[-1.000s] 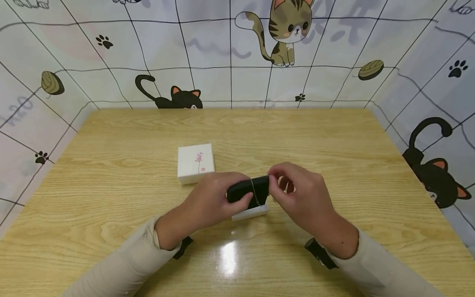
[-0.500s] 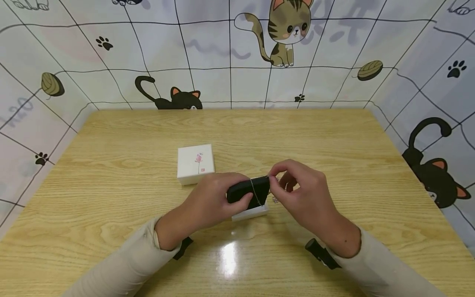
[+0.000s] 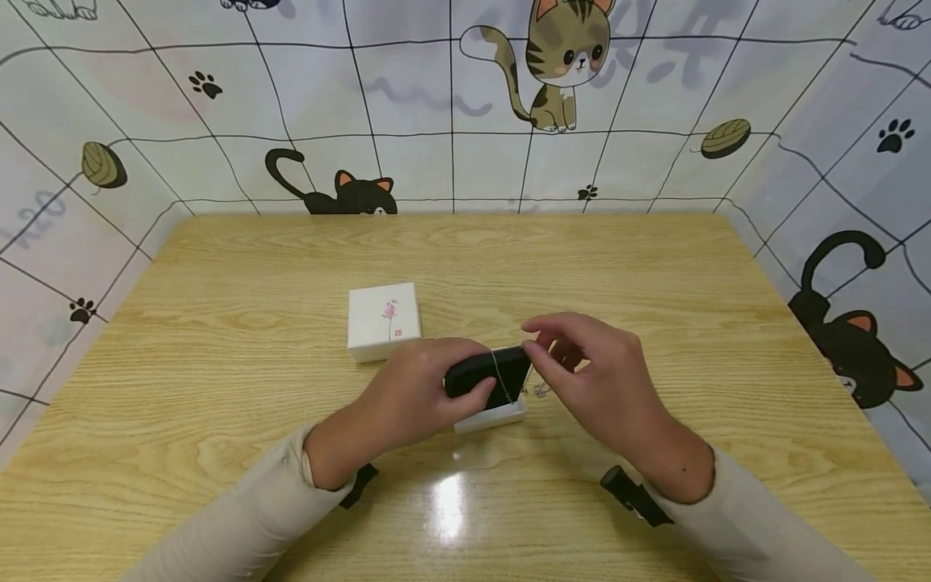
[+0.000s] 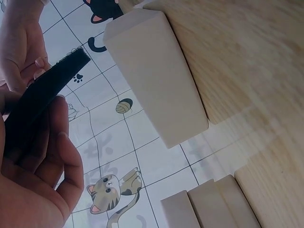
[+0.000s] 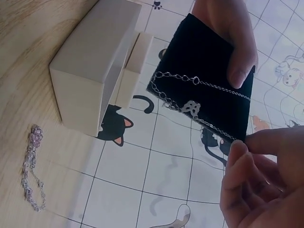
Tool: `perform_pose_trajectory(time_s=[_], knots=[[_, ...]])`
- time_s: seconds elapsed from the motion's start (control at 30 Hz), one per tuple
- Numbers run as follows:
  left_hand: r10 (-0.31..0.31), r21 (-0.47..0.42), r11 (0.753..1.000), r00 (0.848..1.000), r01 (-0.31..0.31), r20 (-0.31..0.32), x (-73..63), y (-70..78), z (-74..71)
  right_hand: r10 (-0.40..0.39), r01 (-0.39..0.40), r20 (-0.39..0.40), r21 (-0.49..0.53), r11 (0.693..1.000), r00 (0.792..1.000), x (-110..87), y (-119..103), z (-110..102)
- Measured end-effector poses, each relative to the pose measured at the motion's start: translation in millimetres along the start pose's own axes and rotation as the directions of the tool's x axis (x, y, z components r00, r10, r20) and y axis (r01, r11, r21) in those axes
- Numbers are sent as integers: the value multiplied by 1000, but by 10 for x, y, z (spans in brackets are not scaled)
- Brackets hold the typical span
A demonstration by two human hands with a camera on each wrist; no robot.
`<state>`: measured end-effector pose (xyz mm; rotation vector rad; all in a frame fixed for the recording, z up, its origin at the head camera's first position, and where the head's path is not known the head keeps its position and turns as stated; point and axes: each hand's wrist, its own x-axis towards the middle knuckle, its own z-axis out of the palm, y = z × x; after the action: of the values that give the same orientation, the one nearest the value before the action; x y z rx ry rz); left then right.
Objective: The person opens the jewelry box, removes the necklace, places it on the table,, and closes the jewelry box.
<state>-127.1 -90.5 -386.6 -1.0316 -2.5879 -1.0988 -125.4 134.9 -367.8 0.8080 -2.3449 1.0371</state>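
Observation:
My left hand (image 3: 414,388) grips a black display pad (image 5: 204,57) between thumb and fingers, tilted above a small open white box (image 3: 490,419). A thin silver chain (image 5: 223,88) runs across the pad's face and hangs along its edge, with a small openwork charm (image 5: 191,108). My right hand (image 3: 604,380) pinches the chain at the pad's corner with thumb and fingertip, the other fingers curled beneath. On the table below it, a silver bracelet with pinkish stones (image 5: 28,175) lies beside the open box.
Behind my left hand stands a second white box (image 3: 381,319) with a pink flower printed on top. The wood-grain table (image 3: 218,323) is bordered by panels with a cat pattern (image 3: 407,89).
My right hand has shifted slightly right, and its index finger has lifted a little from the thumb, showing more of the bracelet on the table. My left hand and the pad have barely moved.

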Motion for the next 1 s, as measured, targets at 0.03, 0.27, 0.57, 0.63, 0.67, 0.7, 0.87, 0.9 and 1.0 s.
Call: perform_pose_trajectory(time_s=[0.03,0.27,0.57,0.63,0.67,0.7,0.87,0.9,1.0], knots=[[0,2,1000,1000,0,1,1,1,0,0,0,16,-5,1000,1000,3,2,-7],[1,4,1000,1000,-1,0,-2,1,-6,77,-93,215,66,993,974,58,21,-167],[1,-1,1000,1000,-1,5,-3,5,-11,145,-183,252,133,974,957,74,22,-181],[9,-4,1000,1000,-9,8,-2,2,-9,158,-193,246,126,973,956,72,18,-168],[14,-3,1000,1000,-14,10,-1,0,-7,167,-202,245,123,972,955,71,16,-163],[20,0,1000,1000,-20,13,-1,-2,-7,176,-209,245,116,971,953,71,14,-160],[37,21,999,999,-38,27,-1,-4,-5,215,-238,244,68,969,946,72,9,-158],[39,25,999,999,-40,27,-1,-3,-6,218,-238,238,61,969,947,73,8,-159],[46,28,999,999,-46,22,0,-4,-5,218,-234,216,53,971,952,72,6,-163]])
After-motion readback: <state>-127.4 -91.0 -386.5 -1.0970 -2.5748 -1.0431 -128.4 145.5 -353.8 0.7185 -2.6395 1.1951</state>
